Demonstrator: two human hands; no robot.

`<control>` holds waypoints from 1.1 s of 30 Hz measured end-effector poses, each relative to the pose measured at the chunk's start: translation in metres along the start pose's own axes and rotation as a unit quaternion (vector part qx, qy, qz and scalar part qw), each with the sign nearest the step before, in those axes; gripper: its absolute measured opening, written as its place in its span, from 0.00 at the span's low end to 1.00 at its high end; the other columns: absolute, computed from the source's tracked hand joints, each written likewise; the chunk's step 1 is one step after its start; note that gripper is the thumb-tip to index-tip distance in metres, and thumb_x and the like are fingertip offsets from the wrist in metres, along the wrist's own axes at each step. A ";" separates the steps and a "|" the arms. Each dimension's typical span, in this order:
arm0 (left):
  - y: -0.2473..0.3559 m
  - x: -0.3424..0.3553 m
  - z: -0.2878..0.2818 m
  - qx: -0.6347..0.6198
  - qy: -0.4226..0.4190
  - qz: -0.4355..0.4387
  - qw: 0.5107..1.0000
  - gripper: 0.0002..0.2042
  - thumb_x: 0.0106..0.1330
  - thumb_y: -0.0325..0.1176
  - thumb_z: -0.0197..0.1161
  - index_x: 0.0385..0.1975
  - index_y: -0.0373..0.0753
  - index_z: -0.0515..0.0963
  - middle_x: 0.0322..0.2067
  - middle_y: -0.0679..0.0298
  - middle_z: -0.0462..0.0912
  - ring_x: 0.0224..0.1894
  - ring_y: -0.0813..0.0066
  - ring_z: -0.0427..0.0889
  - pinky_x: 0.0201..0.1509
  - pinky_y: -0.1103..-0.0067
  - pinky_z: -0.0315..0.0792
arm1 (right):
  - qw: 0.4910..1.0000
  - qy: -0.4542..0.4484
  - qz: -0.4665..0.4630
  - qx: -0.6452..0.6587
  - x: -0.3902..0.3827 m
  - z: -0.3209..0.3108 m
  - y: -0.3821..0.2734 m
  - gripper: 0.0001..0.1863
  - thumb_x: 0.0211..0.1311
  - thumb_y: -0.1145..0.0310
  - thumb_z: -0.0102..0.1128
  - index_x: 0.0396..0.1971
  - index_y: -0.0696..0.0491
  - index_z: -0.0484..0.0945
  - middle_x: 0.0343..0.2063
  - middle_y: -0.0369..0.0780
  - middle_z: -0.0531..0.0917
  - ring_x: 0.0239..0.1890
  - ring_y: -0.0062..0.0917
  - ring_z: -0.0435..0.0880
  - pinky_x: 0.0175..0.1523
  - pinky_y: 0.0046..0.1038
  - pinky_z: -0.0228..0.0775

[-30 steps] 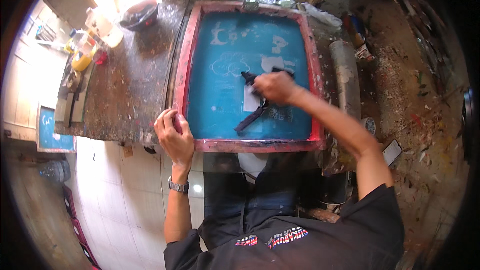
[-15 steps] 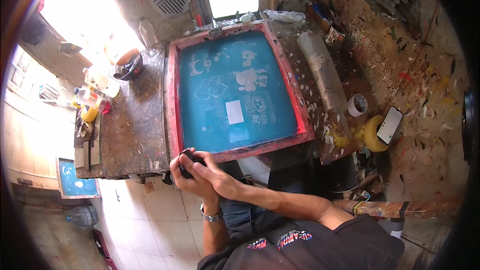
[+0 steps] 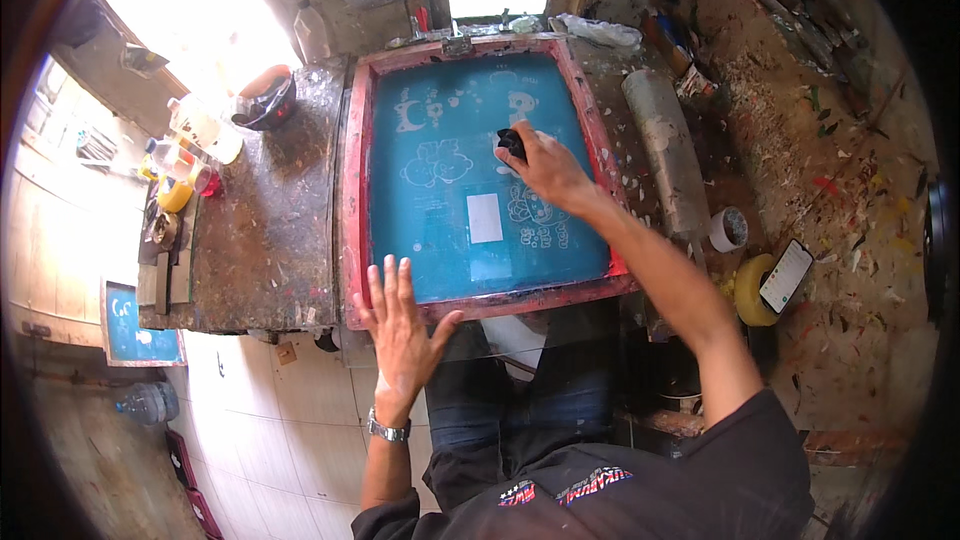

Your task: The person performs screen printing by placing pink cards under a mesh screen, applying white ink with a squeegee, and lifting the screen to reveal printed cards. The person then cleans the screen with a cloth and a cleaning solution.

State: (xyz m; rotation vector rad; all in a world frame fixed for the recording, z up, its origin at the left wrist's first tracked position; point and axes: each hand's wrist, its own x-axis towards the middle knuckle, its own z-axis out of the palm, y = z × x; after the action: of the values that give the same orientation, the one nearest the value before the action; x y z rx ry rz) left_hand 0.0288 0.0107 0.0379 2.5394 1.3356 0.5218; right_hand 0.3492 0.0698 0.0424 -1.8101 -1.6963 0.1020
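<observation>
A silk-screen printing frame with red-pink edges [image 3: 355, 190] lies on the bench, its teal mesh [image 3: 430, 250] marked with pale cartoon outlines. My right hand [image 3: 552, 172] is closed round a crumpled black cloth [image 3: 510, 145] over the upper middle of the mesh, at one of the drawings. At the frame's lower left corner, my left hand [image 3: 402, 328] has its fingers spread, holding nothing. Its fingertips overlap the near edge; whether they press on it I cannot tell. Between the hands, a white rectangle [image 3: 484, 218] shows on the mesh.
Left of the frame, a stained bench [image 3: 270, 230] bears bottles [image 3: 205, 130] and a black-lined bowl [image 3: 265, 100]. To the right are a clear roll [image 3: 665, 145], a white cup [image 3: 728, 229], and a phone [image 3: 786, 276] against a yellow tape roll [image 3: 752, 292]. A clamp [image 3: 456, 44] sits at the far edge.
My hands were together round the black cloth by the near edge. They have parted: the right carried the cloth forward onto the mesh, and the left opened near the frame's corner.
</observation>
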 end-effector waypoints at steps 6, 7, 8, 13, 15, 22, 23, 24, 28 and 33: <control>-0.029 -0.007 0.024 0.110 0.013 0.020 0.994 0.49 0.69 0.72 0.55 0.79 0.40 0.55 0.77 0.53 0.61 0.83 0.52 0.50 0.83 0.50 0.34 | 0.954 -0.217 -0.151 -0.139 -0.026 0.038 0.040 0.13 0.75 0.54 0.59 0.41 0.49 0.78 0.25 0.50 0.87 0.27 0.47 0.90 0.30 0.48 0.82; -0.028 -0.008 0.025 0.095 -0.006 0.000 0.995 0.50 0.68 0.75 0.53 0.79 0.41 0.56 0.77 0.53 0.62 0.83 0.52 0.50 0.83 0.50 0.34 | 0.957 -0.186 -0.164 -0.148 -0.029 0.043 0.042 0.12 0.75 0.55 0.59 0.39 0.49 0.78 0.23 0.49 0.87 0.27 0.46 0.90 0.29 0.47 0.82; -0.028 -0.008 0.026 0.087 -0.003 -0.003 0.996 0.50 0.67 0.75 0.53 0.79 0.41 0.56 0.77 0.54 0.62 0.83 0.52 0.50 0.83 0.50 0.35 | 0.956 -0.178 -0.172 -0.159 -0.028 0.045 0.042 0.12 0.74 0.56 0.59 0.37 0.49 0.79 0.22 0.48 0.87 0.26 0.45 0.90 0.27 0.46 0.82; -0.026 -0.006 0.025 0.078 0.001 0.000 0.997 0.51 0.66 0.77 0.52 0.79 0.42 0.57 0.77 0.54 0.62 0.83 0.51 0.50 0.83 0.50 0.35 | 0.977 -0.021 -0.095 -0.192 -0.003 0.052 0.033 0.10 0.74 0.59 0.60 0.35 0.48 0.77 0.19 0.44 0.83 0.19 0.43 0.86 0.25 0.46 0.79; -0.027 -0.005 0.025 0.079 -0.010 -0.002 0.997 0.51 0.66 0.78 0.51 0.79 0.42 0.57 0.77 0.54 0.62 0.83 0.51 0.50 0.83 0.50 0.35 | 0.968 -0.133 -0.073 -0.199 -0.022 0.043 0.025 0.10 0.75 0.59 0.57 0.36 0.49 0.78 0.19 0.46 0.85 0.21 0.44 0.88 0.27 0.45 0.81; -0.029 -0.005 0.029 0.058 0.028 0.003 0.998 0.52 0.66 0.79 0.48 0.79 0.43 0.56 0.78 0.53 0.61 0.83 0.49 0.50 0.82 0.49 0.35 | 0.961 -0.073 -0.085 -0.253 -0.006 0.058 0.043 0.10 0.77 0.60 0.54 0.35 0.48 0.79 0.20 0.46 0.86 0.21 0.43 0.88 0.26 0.45 0.79; -0.029 -0.005 0.029 0.062 0.039 0.011 0.997 0.52 0.65 0.80 0.48 0.79 0.43 0.55 0.78 0.53 0.61 0.82 0.47 0.50 0.82 0.49 0.34 | 0.959 -0.067 -0.071 -0.264 0.001 0.060 0.042 0.10 0.77 0.60 0.54 0.36 0.48 0.79 0.20 0.46 0.86 0.22 0.44 0.88 0.26 0.45 0.80; -0.029 -0.004 0.030 0.060 0.026 0.009 0.998 0.52 0.65 0.80 0.48 0.79 0.43 0.55 0.78 0.53 0.61 0.82 0.47 0.50 0.82 0.49 0.34 | 0.959 -0.050 -0.062 -0.272 0.004 0.062 0.040 0.10 0.76 0.60 0.53 0.36 0.48 0.79 0.20 0.46 0.86 0.22 0.44 0.88 0.26 0.45 0.80; -0.030 -0.008 0.033 0.028 0.042 -0.006 0.999 0.53 0.64 0.80 0.49 0.79 0.44 0.56 0.78 0.52 0.61 0.82 0.47 0.51 0.82 0.48 0.33 | 0.947 -0.173 -0.075 -0.260 -0.031 0.043 0.017 0.10 0.74 0.60 0.55 0.35 0.49 0.78 0.22 0.49 0.86 0.23 0.45 0.89 0.28 0.45 0.81; -0.034 -0.008 0.035 -0.009 0.062 -0.003 0.998 0.53 0.62 0.81 0.52 0.79 0.46 0.58 0.77 0.50 0.62 0.82 0.47 0.52 0.81 0.47 0.33 | 0.959 -0.020 -0.071 -0.275 0.022 0.061 0.041 0.06 0.70 0.67 0.55 0.32 0.49 0.78 0.21 0.49 0.87 0.23 0.44 0.89 0.28 0.45 0.82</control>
State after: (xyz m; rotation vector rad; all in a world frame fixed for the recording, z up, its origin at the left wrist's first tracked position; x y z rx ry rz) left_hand 0.0133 0.0219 -0.0079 2.5247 1.3720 0.6988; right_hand 0.3591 0.1157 -0.0184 -2.0691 -2.0156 -0.4396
